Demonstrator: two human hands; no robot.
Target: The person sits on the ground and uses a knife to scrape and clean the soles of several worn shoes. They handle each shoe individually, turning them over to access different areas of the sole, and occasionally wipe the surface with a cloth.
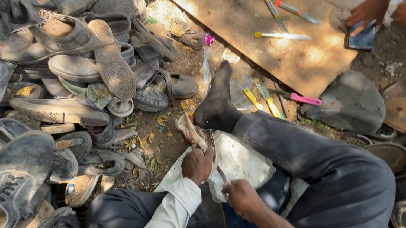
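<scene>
Both hands are working over the lap: the left hand [198,164] is curling its fingers [205,155] tight around a worn sole strip [190,131], while the right hand [240,194] is pinching a thin blade [221,174] against the white cloth [239,161], beside the shoe pile [50,72].

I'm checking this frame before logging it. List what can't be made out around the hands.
- Head view: thin tool between left hand and right hand; too small to identify.
- What the right hand grips: hidden by its fingers.
- Far end of the worn strip under the left hand: hidden.
- Other person's hands over a phone: cut off by the top edge.
</scene>
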